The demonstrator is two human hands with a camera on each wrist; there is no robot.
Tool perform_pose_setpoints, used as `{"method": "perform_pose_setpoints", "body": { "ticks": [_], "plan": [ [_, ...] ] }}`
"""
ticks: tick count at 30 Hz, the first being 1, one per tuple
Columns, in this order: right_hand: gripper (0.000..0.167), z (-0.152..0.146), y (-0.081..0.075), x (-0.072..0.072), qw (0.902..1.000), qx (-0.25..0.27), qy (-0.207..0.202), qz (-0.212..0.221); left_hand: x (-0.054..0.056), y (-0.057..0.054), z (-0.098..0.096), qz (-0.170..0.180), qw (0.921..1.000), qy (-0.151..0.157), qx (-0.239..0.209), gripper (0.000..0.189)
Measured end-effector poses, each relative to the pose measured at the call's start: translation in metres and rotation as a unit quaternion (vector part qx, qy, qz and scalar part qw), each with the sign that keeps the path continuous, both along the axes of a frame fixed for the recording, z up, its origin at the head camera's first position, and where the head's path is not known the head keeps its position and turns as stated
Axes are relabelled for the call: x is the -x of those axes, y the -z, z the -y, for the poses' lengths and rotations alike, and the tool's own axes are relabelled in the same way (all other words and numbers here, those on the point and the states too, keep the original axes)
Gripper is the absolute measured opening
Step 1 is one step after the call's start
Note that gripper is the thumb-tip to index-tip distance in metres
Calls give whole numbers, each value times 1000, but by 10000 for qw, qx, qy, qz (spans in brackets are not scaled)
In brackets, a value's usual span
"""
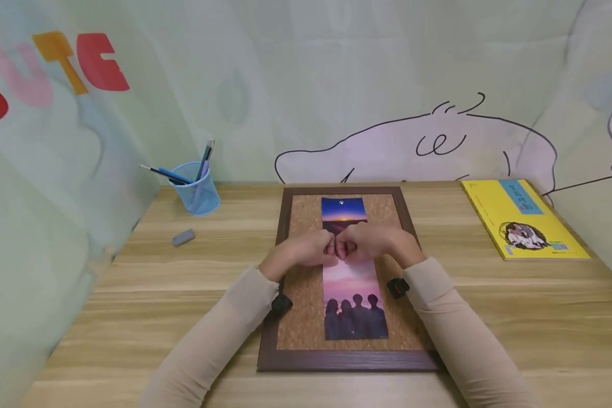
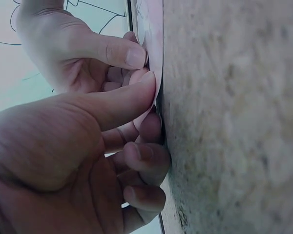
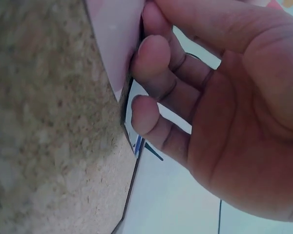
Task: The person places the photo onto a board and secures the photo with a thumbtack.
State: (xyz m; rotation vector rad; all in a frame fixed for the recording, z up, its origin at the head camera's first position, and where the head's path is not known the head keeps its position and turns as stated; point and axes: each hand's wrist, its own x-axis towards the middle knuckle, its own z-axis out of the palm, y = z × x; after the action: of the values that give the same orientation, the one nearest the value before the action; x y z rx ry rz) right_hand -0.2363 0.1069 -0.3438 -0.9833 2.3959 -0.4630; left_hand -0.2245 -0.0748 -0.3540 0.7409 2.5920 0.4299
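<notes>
Both hands meet over a cork board (image 1: 303,309) in a dark wooden frame. My left hand (image 1: 311,247) pinches the upper edge of a pink photo print (image 1: 351,280) between thumb and forefinger; the left wrist view shows the print (image 2: 156,44) bending there. Close beside it, my right hand (image 1: 371,241) has curled fingers at the same edge and seems to pinch it; its thumb tip is cut off in the right wrist view. Dark silhouettes of people line the print's bottom. Above lies a sunset photo (image 1: 344,209) with a pin (image 1: 341,202) at its top, partly covered by the hands.
A blue mesh cup (image 1: 199,198) of pens and brushes stands at the back left, with a grey eraser (image 1: 183,237) before it. On the right lies a yellow book (image 1: 515,221). A printed curtain (image 1: 336,68) hangs behind the wooden table (image 1: 183,311).
</notes>
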Motion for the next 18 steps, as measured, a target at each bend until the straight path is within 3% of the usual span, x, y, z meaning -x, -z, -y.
{"method": "perform_pose_setpoints", "body": {
  "ticks": [7,18],
  "plan": [
    [8,1,-2,-1,9982,-406,328,-307,1,-3,-1,69,9999,-127,15,19],
    [5,0,0,-2,9948,-725,674,-246,0,0,-1,-343,9993,-141,-1,19]
  ]
}}
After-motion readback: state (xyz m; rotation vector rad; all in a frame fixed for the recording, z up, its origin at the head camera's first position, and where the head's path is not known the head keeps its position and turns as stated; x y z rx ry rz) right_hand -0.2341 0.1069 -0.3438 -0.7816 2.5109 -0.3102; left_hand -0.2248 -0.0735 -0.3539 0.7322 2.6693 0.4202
